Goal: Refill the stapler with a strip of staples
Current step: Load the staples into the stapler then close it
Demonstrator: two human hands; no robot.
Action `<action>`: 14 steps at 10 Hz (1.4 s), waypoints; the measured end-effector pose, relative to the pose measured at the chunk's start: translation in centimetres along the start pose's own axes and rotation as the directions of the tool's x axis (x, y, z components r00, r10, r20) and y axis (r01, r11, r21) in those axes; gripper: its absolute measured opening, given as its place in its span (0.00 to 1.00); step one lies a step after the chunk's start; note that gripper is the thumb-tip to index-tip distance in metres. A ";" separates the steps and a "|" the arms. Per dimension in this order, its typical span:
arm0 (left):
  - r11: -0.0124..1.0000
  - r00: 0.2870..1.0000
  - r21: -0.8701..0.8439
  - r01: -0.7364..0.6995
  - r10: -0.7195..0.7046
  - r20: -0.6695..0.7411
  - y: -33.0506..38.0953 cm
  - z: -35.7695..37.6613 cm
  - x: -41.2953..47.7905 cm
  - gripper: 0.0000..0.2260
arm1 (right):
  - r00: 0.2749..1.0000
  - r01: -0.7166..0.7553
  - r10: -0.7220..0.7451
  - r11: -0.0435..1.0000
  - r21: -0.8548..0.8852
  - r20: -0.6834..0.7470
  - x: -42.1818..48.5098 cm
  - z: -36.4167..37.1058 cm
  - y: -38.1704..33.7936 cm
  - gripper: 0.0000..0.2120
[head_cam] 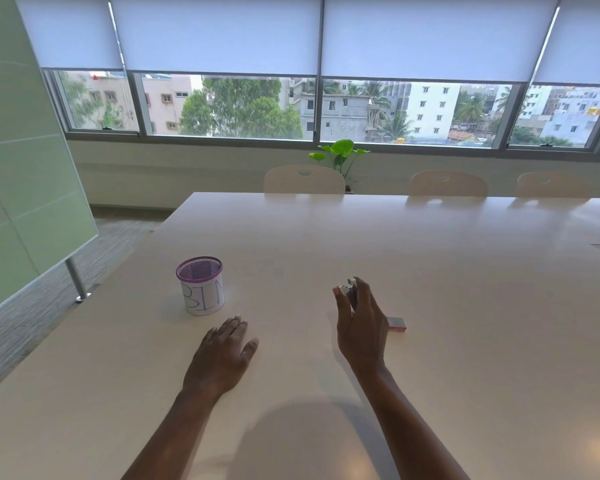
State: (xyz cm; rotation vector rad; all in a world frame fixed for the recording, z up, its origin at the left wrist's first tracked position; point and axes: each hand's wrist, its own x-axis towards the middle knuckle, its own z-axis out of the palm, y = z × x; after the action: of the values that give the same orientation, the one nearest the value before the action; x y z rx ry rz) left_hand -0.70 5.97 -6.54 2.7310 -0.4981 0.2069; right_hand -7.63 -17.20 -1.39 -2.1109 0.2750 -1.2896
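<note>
My right hand (362, 325) is wrapped around a small metal stapler (350, 295) in the middle of the pale table (430, 271); only the stapler's front end shows between thumb and fingers. Just right of that hand lies a small staple box (396, 323), flat on the table. My left hand (222, 355) rests palm down on the table, fingers spread, holding nothing, a hand's width left of the right one.
A purple mesh cup (201, 285) with a paper label reading "BIN" stands to the far left of my left hand. Chairs (303, 180) line the far table edge under the windows. A green glass board (21, 168) stands at the left.
</note>
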 end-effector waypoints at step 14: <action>1.000 1.000 0.003 0.006 -0.006 -0.004 -0.1 0.0 0.0 0.25 | 0.822 0.070 0.180 0.910 -0.409 0.540 -3.0 3.4 -1.4 0.25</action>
State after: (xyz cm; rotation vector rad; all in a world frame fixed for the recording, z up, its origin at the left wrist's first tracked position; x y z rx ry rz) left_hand -0.62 6.03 -6.62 2.7337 -0.4886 0.2115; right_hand -6.38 -13.28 -3.74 -2.7148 0.3659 -0.5299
